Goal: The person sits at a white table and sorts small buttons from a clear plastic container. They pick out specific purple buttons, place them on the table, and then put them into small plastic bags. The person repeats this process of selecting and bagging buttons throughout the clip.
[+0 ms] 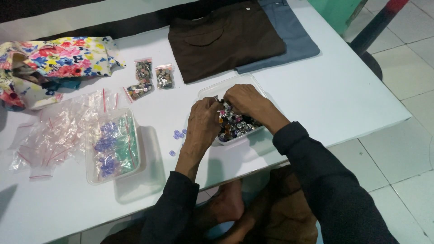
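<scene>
From my remote seat, going left to right: well off to the left of my fingers lie a floral cloth bag (54, 58), a heap of small empty zip bags (54, 135) and a clear tub of purple buttons (113, 147). A few loose purple buttons (179, 134) sit just left of my left hand (203, 122); I judge a sleeve or wrist could sweep them off the table edge. Beyond them are three filled little bags (149, 79).

Both hands are down in the clear tray of mixed buttons (235, 124). My left hand's fingers are curled in among the buttons, apparently pinched together, though I cannot tell on what. My right hand (246, 99) is bunched over the far side, fingertips tucked under; whether they grip anything is hidden.

The tray's near rim sits close to the table edge, so a push could tip it, I think. Behind the fingers lie folded brown trousers (226, 38) and a grey-blue garment (294, 36), cut off at the top.
</scene>
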